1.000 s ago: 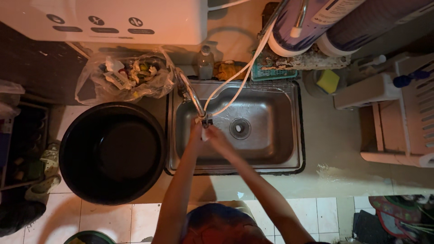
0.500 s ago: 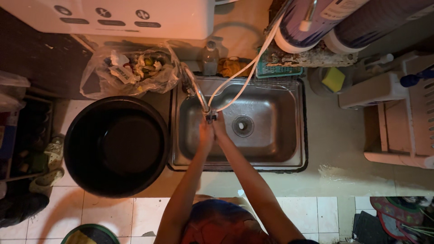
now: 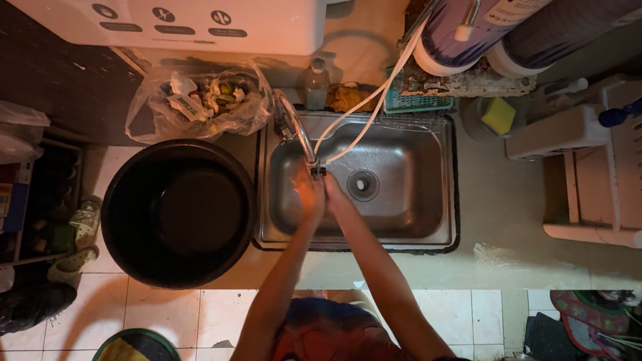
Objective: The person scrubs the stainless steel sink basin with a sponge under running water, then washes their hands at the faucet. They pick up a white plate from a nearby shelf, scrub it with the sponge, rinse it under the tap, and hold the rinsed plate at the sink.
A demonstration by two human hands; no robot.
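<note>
My left hand [image 3: 308,194] and my right hand [image 3: 336,195] are pressed together under the spout of a curved metal tap [image 3: 297,130], inside a steel sink [image 3: 428,220]. The palms touch each other and nothing shows between them. A white hose [image 3: 371,100] runs from the tap's tip up to the back. The sink's drain [image 3: 363,184] lies just right of my hands.
A large black tub [image 3: 179,212] stands left of the sink. Behind it lies a clear plastic bag of rubbish [image 3: 204,100]. A small bottle [image 3: 315,83] and a green basket [image 3: 418,100] stand behind the sink. A yellow sponge [image 3: 499,115] and white racks [image 3: 588,167] are at the right.
My two hands have stayed together under the tap, rubbing slightly. The view has shifted a little, so the sink sits further right and lower.
</note>
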